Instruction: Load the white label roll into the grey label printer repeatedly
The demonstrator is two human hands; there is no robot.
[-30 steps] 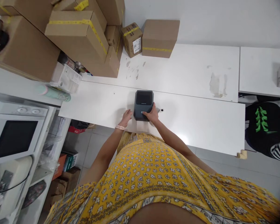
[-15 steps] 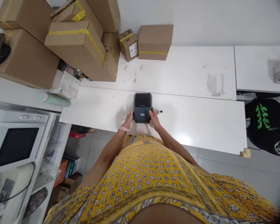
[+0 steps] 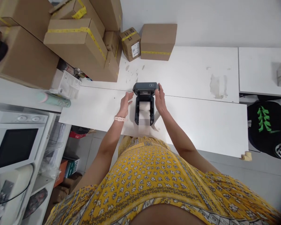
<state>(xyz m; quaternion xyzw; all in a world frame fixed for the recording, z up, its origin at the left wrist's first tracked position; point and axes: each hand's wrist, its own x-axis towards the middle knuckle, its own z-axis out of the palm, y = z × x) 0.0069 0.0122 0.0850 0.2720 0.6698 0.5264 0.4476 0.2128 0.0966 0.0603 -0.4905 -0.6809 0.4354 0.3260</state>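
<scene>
In front of me on the table stands a dark grey label printer [image 3: 137,116], its lid [image 3: 145,85] swung up and back. A roll of white paper [image 3: 144,106] lies inside, and a paper strip [image 3: 144,128] runs out over the front toward me. My right hand [image 3: 160,99] grips the right edge of the raised lid, thumb in front and fingers along its side. Just left of the lid is my left hand [image 3: 125,104], open with fingers apart; whether its fingertips touch the lid's corner I cannot tell. A pale band [image 3: 120,118] circles my left wrist.
Cardboard boxes [image 3: 74,47] are stacked at the back left, with two more boxes [image 3: 158,42] beside them against the wall. A mint-green bottle [image 3: 54,99] lies at the left. Below it a white microwave [image 3: 16,137] sits on a shelf. A black chair-like item [image 3: 262,128] is at the right.
The printer's lid, shut half a second ago, is now raised, showing the paper roll. Both hands have moved up from the printer's sides to the lid; the left has come away from the body.
</scene>
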